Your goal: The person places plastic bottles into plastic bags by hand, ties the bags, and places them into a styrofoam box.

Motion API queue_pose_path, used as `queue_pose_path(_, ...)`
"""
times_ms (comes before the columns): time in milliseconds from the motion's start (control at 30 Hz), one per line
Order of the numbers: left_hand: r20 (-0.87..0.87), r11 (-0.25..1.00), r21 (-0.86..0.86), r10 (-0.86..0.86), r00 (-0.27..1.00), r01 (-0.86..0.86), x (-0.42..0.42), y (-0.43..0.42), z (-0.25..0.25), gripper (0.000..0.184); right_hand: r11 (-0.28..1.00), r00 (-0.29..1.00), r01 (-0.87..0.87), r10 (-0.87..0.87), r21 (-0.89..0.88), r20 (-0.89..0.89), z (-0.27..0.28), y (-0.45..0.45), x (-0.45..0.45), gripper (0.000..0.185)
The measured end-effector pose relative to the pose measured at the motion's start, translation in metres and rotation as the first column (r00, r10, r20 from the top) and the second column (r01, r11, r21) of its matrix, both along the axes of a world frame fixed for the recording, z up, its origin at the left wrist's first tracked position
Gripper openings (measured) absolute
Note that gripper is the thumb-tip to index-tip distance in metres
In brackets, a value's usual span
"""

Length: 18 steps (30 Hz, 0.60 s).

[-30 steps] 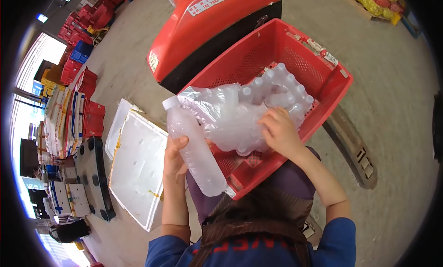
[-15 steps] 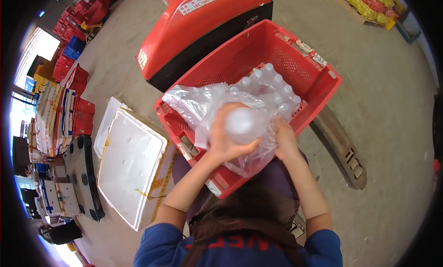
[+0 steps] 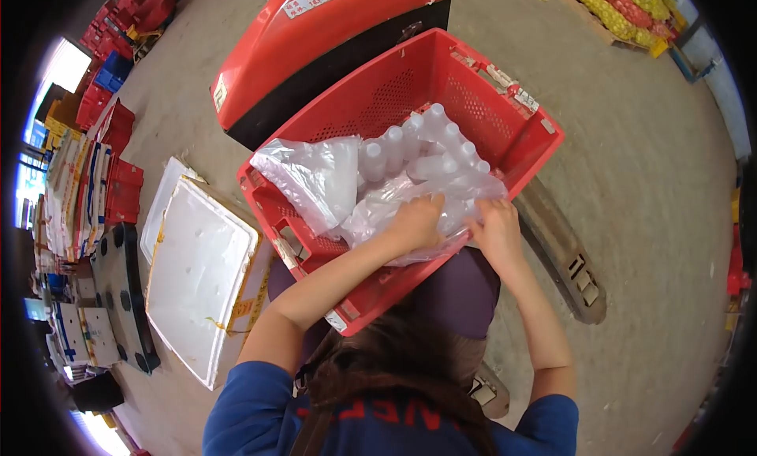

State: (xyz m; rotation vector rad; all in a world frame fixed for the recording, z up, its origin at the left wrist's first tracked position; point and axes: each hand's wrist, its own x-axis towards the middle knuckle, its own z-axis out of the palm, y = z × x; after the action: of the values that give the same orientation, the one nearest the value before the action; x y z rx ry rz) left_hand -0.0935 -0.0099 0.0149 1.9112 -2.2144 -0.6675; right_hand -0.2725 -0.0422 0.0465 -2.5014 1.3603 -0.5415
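Note:
A red crate (image 3: 536, 140) stands in front of me with several frosted white bottles (image 3: 394, 147) inside a clear plastic bag (image 3: 311, 180). My left hand (image 3: 419, 222) reaches into the bag at the crate's near side; its fingers are partly hidden, and what it holds cannot be made out. Pinched on the bag's edge at the crate's near right side is my right hand (image 3: 497, 223). The two hands are a short way apart.
Behind the crate is a red and black machine (image 3: 315, 46). A pallet fork (image 3: 564, 255) extends to the right. On the left are a white foam box (image 3: 197, 274), a black platform (image 3: 122, 298) and stacked foam boxes (image 3: 75, 196). Netted yellow sacks (image 3: 611, 10) lie at the back right.
The large bottle in my left hand has gone from beside the crate down into the bag and is no longer distinct. My right hand has moved to the bag's edge. The view has shifted slightly.

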Motion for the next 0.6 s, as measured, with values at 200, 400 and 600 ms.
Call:
queue_pose_path(200, 0.056, 0.924, 0.38, -0.07, 0.996, 0.043, 0.05, 0.03, 0.026, 0.074, 0.893, 0.883, 0.04, -0.242, 0.449, 0.403, 0.008, -0.016, -0.004, 0.006)
queue_pose_path(400, -0.04, 0.776, 0.563, -0.32, 0.947, 0.286, 0.117, 0.099, 0.051, 0.064, 0.449, 0.344, -0.545, -0.65, 0.708, 0.677, -0.025, -0.021, -0.031, 0.015)
queue_pose_path(600, -0.216, 0.987, -0.069, -0.155, 0.964, 0.143, 0.121, 0.102, 0.053, 0.006, 0.844, 1.0, -0.011, 0.012, 0.537, 0.003, 0.074, -0.025, -0.014, 0.031)
